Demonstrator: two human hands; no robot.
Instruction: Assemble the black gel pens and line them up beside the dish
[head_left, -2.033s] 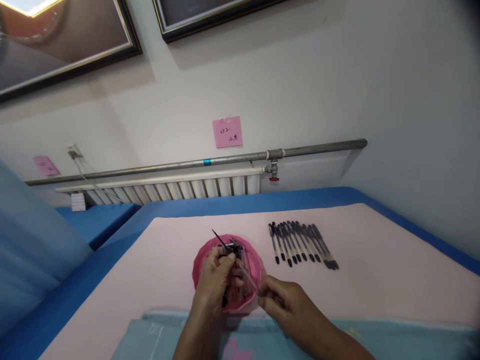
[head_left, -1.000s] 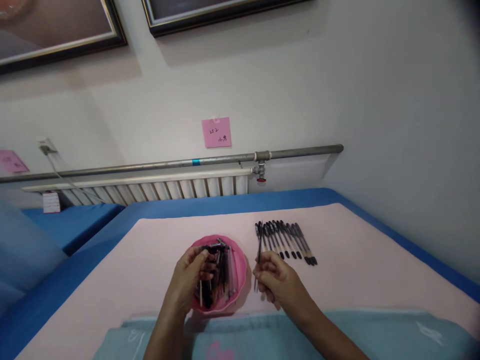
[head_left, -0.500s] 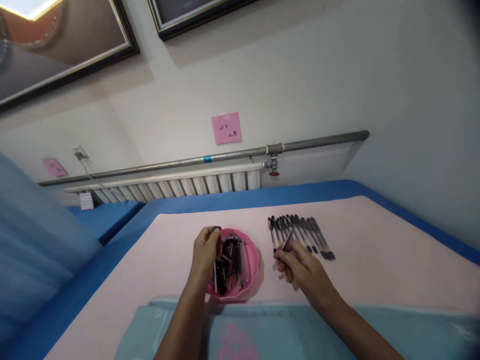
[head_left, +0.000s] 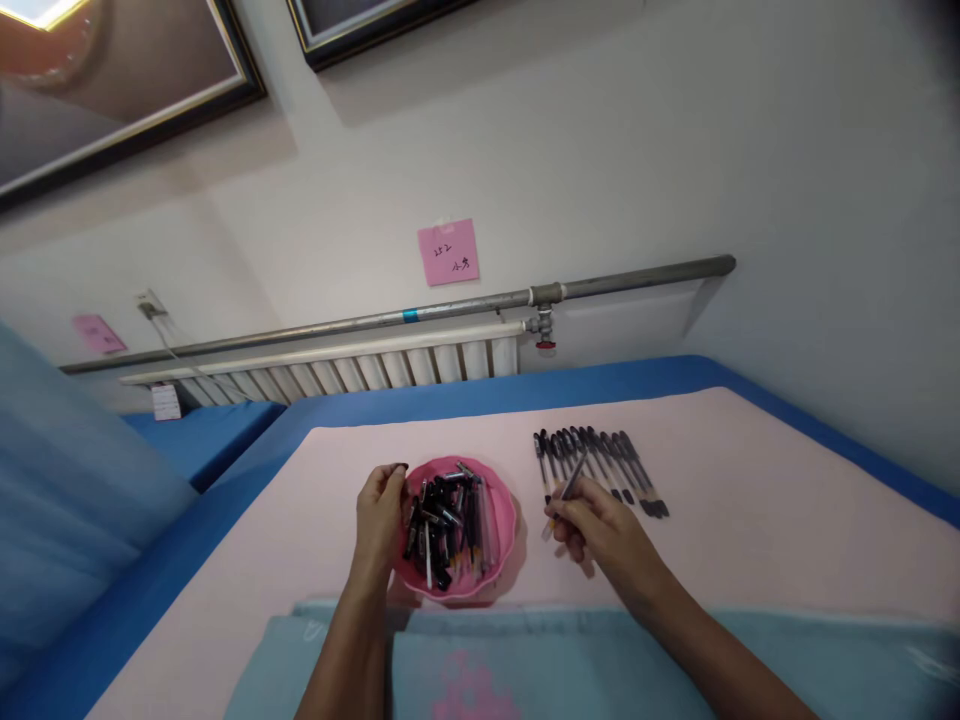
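Note:
My right hand (head_left: 596,520) pinches a pen (head_left: 574,475) at a slant, its orange-tinted end pointing down past the fingers. Just behind it lies a row of capped black pens (head_left: 592,460), side by side with clear barrels. My left hand (head_left: 380,510) is at the left rim of a pink bowl (head_left: 506,510), fingers closed. A small black piece (head_left: 401,467), which looks like a pen cap, shows at its fingertips. Loose black pen caps (head_left: 450,515) and clear pen parts (head_left: 486,525) fill the bowl.
A pink sheet (head_left: 750,540) covers the blue-edged table (head_left: 600,378). Folded light-blue cloth (head_left: 600,660) lies along the near side. Behind are a white radiator (head_left: 360,370) and a pipe (head_left: 480,303) on the wall. Blue fabric (head_left: 67,510) hangs at left.
My left hand has moved left from above the bowl to its left rim, uncovering more of the caps inside. My right hand holds the pen in nearly the same place.

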